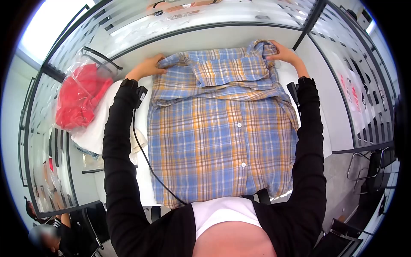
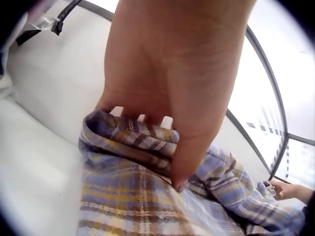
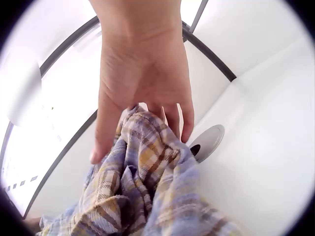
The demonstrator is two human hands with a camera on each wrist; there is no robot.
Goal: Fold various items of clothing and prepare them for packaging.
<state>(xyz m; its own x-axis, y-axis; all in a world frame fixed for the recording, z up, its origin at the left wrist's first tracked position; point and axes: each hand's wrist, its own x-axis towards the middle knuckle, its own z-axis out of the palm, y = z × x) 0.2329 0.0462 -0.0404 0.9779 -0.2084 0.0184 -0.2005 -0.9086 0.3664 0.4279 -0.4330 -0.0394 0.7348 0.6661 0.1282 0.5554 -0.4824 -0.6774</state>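
A blue, orange and white plaid shirt (image 1: 205,141) lies on the white table, its buttoned front up and its upper part folded over. At its far left corner the left hand (image 1: 150,67) grips the cloth; in the left wrist view the thumb of that hand (image 2: 172,73) lies over the rolled edge (image 2: 142,142), fingers behind it. The right hand (image 1: 284,55) holds the far right corner. Seen from the right wrist, bunched cloth (image 3: 152,147) sits between the thumb and fingers of the right hand (image 3: 145,73); some fingertips are hidden.
Red items in a clear plastic bag (image 1: 81,96) lie at the left, beside white cloth (image 1: 96,124). A black cable (image 1: 145,156) runs over the shirt's left edge. Low partition walls (image 1: 205,36) border the table. Another person (image 1: 51,235) is at the lower left.
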